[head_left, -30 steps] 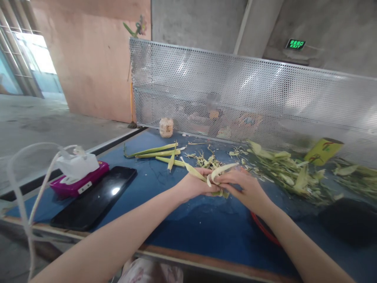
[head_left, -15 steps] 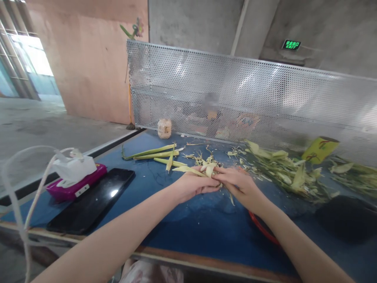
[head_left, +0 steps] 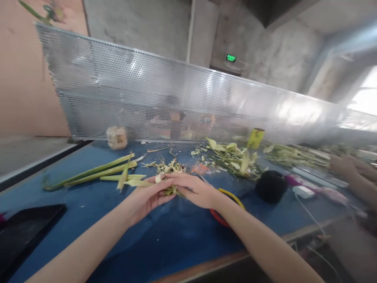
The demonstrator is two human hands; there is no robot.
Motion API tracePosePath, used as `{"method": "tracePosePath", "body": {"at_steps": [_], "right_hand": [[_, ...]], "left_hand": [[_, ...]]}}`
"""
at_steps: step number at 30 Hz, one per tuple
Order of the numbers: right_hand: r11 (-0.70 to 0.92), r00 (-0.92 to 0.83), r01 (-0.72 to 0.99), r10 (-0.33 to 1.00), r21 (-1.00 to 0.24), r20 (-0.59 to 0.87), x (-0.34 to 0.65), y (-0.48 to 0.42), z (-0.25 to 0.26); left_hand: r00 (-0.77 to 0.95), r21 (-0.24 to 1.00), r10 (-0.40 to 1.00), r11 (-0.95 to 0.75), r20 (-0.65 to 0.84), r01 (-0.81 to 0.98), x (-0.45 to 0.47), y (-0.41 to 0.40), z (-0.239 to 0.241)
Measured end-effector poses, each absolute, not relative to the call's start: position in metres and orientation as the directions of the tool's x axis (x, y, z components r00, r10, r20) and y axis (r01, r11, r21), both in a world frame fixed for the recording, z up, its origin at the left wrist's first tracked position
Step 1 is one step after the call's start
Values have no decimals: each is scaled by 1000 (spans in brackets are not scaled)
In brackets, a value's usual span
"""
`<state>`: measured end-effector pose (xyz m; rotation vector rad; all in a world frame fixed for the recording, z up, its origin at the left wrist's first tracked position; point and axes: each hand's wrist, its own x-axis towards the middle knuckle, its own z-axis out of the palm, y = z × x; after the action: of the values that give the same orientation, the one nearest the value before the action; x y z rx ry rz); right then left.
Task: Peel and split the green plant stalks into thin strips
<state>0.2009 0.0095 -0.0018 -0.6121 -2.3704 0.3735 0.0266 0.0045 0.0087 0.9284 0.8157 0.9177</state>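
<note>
My left hand (head_left: 149, 198) is closed around a small bundle of pale green leaf strips (head_left: 168, 191), and a loose strip end (head_left: 138, 183) sticks out to its left. My right hand (head_left: 194, 189) meets it from the right, its fingers bent over the same bundle; most of the bundle is hidden between the two hands. Just behind the fingers lies a pile of thin plant scraps (head_left: 171, 166). Long green leaf stalks (head_left: 100, 171) rest to the left of my hands. Partly behind my right forearm sits a red and yellow curved rim (head_left: 235, 198).
A heap of leaves (head_left: 232, 155), a black round bundle (head_left: 271, 186) and a yellow cylinder (head_left: 255, 138) stand right. Another person's hands (head_left: 349, 169) are at the far right. A perforated metal screen (head_left: 132, 98) runs behind; a wrapped jar (head_left: 116, 137) and black tray-like slab (head_left: 32, 232) are left.
My view has swung right, so things appear further left and another person's hands now show. Both my hands stay together on the leaf strips, the fingers slightly shifted.
</note>
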Motion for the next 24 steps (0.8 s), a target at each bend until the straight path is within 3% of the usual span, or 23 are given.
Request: {"method": "tracePosePath", "body": {"at_steps": [6,13,20,24], "right_hand": [[860,-644,306,503,-409,576,201,8,5],[816,-548,279,568,-507,613,199,11,1],[607,-535,300,746,-736,398,195,3,4],[528,-458,278,807,-803,372,192,4,0]], "left_hand": [[380,905,895,343,-235,-250,27,-2,15],[384,906,873,388,-302,-169,31,-4,15],[388,920,870,374,-305,-116,33,-4,12],[424,921,856,373,-295,-115,33,-4,12]]}}
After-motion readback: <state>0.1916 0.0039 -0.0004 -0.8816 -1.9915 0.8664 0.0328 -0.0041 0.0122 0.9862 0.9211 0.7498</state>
